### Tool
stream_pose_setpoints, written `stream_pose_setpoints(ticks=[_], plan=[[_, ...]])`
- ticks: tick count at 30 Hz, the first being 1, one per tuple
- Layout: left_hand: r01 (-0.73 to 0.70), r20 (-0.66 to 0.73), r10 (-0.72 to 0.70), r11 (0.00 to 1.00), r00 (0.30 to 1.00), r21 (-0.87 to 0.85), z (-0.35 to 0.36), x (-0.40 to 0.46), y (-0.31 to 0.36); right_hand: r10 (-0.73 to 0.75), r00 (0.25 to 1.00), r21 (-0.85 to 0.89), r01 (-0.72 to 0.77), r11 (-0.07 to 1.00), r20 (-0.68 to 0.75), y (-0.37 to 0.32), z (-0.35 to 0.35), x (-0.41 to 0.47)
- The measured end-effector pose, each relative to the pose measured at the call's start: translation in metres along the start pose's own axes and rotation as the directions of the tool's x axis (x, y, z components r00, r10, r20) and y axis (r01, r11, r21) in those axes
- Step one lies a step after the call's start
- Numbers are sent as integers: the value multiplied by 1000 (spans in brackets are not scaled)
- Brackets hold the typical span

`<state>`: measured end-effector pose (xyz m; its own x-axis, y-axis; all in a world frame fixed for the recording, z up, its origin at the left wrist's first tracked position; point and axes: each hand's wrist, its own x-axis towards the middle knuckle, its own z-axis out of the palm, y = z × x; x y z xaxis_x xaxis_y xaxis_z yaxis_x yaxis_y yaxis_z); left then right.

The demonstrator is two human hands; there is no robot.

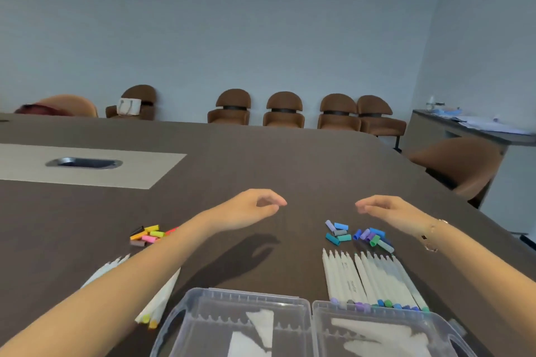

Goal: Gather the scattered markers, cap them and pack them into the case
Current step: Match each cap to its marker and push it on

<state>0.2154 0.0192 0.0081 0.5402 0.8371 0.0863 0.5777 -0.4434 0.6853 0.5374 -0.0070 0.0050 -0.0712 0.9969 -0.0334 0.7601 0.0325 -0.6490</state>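
A clear plastic case [310,306] lies open at the near edge, both halves facing up. Right of it, several uncapped white markers [374,281] lie side by side, with blue, teal and purple caps [359,235] heaped beyond their tips. More white markers [159,298] lie to the left, partly under my left forearm, with warm-coloured caps [148,236] in a pile beyond. My left hand [255,207] and my right hand [383,207] hover above the table past the caps, fingers loosely curled, holding nothing.
The dark wooden table [290,159] has a pale inset panel with a cable slot [84,163] at the left. Brown chairs [285,110] line the far wall; another chair [461,165] stands at the table's right edge. A side counter [475,127] holds papers.
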Motion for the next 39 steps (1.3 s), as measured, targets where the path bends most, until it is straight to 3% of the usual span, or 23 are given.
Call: stream_pose_setpoints(ticks=[8,12,17,25,27,31,39], plan=[[148,-103,-150,989,983,-24,-84,-137,-41,-171,983,-7,172,985,68,-114,67,-39],[251,-173,-250,968,953,-18,-92,-187,-78,-221,967,-74,232,970,129,-153,121,-55],[397,-141,-392,918,909,6,-89,-216,-126,-223,952,-187,263,946,212,-185,176,-63],[553,-440,-546,823,713,-126,-94,-231,-170,-205,961,-253,249,935,188,-205,204,-39],[587,-428,-573,801,699,-115,-92,-232,-173,-203,963,-261,245,934,176,-209,206,-28],[663,-269,-645,748,716,-31,-96,-241,-171,-219,963,-251,254,934,157,-216,213,-3],[719,-231,-684,684,691,123,-83,-231,-163,-266,954,-274,294,916,135,-231,245,53]])
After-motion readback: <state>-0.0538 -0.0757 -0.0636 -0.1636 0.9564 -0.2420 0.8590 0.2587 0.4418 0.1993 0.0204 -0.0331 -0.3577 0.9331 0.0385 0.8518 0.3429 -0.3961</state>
